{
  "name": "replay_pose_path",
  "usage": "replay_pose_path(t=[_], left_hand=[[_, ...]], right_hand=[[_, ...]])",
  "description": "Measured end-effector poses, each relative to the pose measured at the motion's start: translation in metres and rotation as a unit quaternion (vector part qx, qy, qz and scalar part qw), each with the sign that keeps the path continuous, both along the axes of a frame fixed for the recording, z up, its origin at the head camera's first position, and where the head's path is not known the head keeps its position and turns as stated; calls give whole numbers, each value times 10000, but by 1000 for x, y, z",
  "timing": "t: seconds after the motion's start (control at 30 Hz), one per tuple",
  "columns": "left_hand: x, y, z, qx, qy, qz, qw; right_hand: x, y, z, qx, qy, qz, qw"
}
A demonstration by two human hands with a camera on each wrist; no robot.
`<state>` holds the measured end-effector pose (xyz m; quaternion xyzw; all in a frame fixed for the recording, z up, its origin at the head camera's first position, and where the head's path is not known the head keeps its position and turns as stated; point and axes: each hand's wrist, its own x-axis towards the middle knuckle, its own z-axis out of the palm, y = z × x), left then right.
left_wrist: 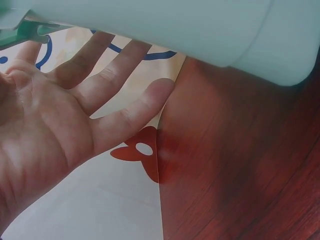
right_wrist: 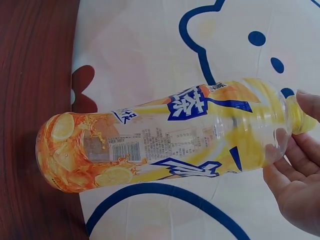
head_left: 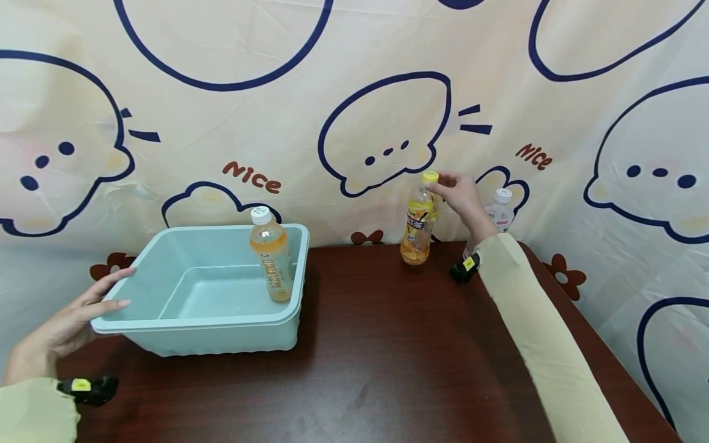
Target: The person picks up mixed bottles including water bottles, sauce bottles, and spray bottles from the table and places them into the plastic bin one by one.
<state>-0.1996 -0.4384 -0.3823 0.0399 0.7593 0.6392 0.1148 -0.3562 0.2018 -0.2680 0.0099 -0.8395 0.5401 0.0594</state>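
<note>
At the far left, the left hand point(head_left: 72, 320) holds the near left corner of the pale blue-green basin point(head_left: 221, 338), with two digits lying over the rim to the inside while other fingers stretch out, spread and fairly straight, along the outside in the left wrist view; a black wrist device point(head_left: 91, 391) sits behind this hand, at the end of a pale sleeve; the basin reaches out to the right of the left hand, and a white-capped bottle point(head_left: 272, 264) with an orange and tan look stands in its right end, well apart from both hands; the dark red-brown tabletop point(head_left: 354, 375) lies beneath the basin and runs on to the right; farther along, the yellow-capped bottle point(head_left: 418, 231) hangs down directly below the fingertips of the right hand point(head_left: 461, 195), nearly upright, its base down by the tabletop, though I cannot tell whether it touches; the right hand is closed only at its tips, thumb and fingers pinching the yellow cap; just behind the right wrist, on the side away from the held bottle, is a clear bottle point(head_left: 500, 211) with a white cap, partly hidden by the arm.
</note>
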Motion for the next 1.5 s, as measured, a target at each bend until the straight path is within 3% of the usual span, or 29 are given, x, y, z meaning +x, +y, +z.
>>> replay_pose_path(t=[1.5], left_hand=[[2,1,1,98,42,42,9999]], right_hand=[[17,-52,48,16,661,498,9966]])
